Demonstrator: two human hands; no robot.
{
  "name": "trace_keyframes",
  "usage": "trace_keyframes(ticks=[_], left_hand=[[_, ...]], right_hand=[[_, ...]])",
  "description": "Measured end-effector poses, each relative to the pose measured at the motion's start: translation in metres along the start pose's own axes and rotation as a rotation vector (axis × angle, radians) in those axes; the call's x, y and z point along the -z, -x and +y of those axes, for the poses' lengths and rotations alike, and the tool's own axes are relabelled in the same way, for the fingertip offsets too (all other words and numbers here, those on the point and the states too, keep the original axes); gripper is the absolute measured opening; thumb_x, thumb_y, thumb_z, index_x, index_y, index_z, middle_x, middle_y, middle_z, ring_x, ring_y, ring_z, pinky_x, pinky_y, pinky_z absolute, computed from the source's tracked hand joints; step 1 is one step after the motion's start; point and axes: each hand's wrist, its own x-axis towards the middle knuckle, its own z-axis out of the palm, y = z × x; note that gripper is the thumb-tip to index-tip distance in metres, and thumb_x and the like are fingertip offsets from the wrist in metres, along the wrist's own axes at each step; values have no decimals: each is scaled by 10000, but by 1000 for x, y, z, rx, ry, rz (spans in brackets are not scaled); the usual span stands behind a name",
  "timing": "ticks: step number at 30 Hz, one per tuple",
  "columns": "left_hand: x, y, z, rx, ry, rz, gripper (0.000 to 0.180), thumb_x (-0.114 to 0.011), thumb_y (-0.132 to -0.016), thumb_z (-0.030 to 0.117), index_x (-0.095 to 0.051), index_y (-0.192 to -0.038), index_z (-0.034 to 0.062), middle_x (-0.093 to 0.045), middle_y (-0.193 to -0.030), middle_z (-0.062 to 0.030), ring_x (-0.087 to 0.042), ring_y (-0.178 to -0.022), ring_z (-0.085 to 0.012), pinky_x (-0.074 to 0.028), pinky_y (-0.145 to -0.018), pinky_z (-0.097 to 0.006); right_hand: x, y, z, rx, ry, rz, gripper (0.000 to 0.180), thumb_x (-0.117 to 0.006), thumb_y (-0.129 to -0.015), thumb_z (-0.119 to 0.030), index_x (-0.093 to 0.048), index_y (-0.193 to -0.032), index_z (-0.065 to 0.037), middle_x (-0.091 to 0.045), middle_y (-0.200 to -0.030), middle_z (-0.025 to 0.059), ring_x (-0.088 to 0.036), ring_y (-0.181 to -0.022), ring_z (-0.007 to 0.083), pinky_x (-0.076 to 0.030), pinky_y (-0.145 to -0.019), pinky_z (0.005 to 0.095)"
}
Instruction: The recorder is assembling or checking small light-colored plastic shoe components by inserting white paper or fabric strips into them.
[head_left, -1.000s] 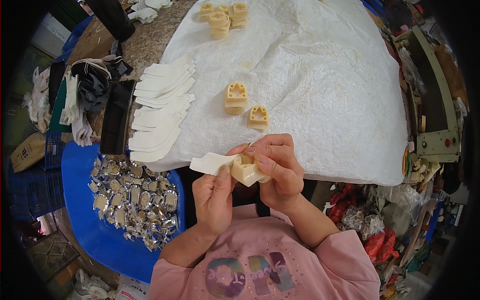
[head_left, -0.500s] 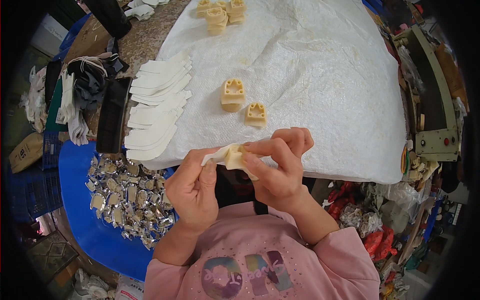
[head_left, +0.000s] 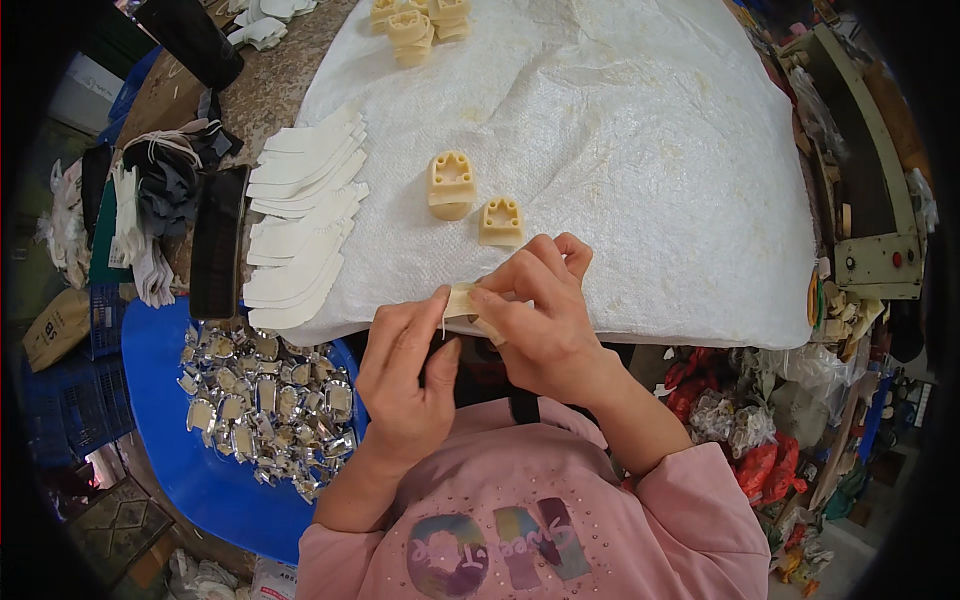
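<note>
Just beyond the table's near edge, a small cream moulded block [head_left: 461,300] is held in my right hand [head_left: 545,325], thumb and fingers pinching its right side. A thin white strip [head_left: 444,327] runs against the block's left side, seen almost edge-on. My left hand [head_left: 408,375] presses the strip there with its forefinger; the thumb is bent below it. Part of the strip shows under the right fingers. Ahead on the white woven sheet [head_left: 640,200] stand a two-piece stack of cream blocks [head_left: 452,183] and a single cream block [head_left: 501,221], with holes in their tops.
Overlapping white strips [head_left: 300,230] lie at the sheet's left, beside a black tray [head_left: 217,240]. More cream blocks [head_left: 410,35] are stacked at the far edge. Left of me, a blue tub [head_left: 165,440] holds shiny metallic pieces [head_left: 265,400]. A green metal frame [head_left: 880,240] stands right.
The white strip's left end has swung down against the block. My left hand has shifted right and lower, its thumb off the strip's face. The whole view has shifted slightly.
</note>
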Motion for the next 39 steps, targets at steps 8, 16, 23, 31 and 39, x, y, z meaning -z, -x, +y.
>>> trace_keyframes(ticks=[8,16,23,31,39], left_hand=[[-4,3,-16,177,636,4,257,-696,-809,130,-667,-1031,5,-556,-894,-73,-546,-761,-135,-461,-672,-247],[0,-10,-13,-71,261,-55,140,-698,-799,113,-647,-848,-8,-543,-692,-45,-481,-609,-180,-404,-535,-278],[2,-16,-13,-238,97,-128,146,-694,-780,65,-580,-712,4,-492,-617,-70,-406,-515,-209,-313,-432,-317],[4,-14,-7,-134,216,-47,137,-742,-690,39,-628,-766,31,-500,-670,-44,-480,-636,-216,-389,-546,-299],[20,-1,-27,-181,94,130,299,-714,-626,-97,-647,-854,83,-523,-773,-44,-495,-739,-220,-409,-607,-304]], right_hand=[[2,6,1,-112,-463,13,287,-625,-662,45,-593,-907,-99,-478,-811,32,-451,-760,204,-255,-747,357],[10,6,-4,-135,-477,-109,292,-604,-621,64,-563,-866,-90,-433,-768,44,-423,-748,221,-251,-737,357],[10,8,-10,-131,-398,-186,271,-607,-582,54,-538,-802,-87,-426,-756,48,-419,-736,230,-245,-720,365],[3,13,-5,-68,-405,7,271,-668,-656,-1,-603,-907,-80,-550,-865,38,-476,-821,208,-264,-772,375],[1,16,-15,-56,-301,108,247,-704,-739,-81,-589,-952,-31,-600,-970,94,-520,-801,218,-411,-731,322]])
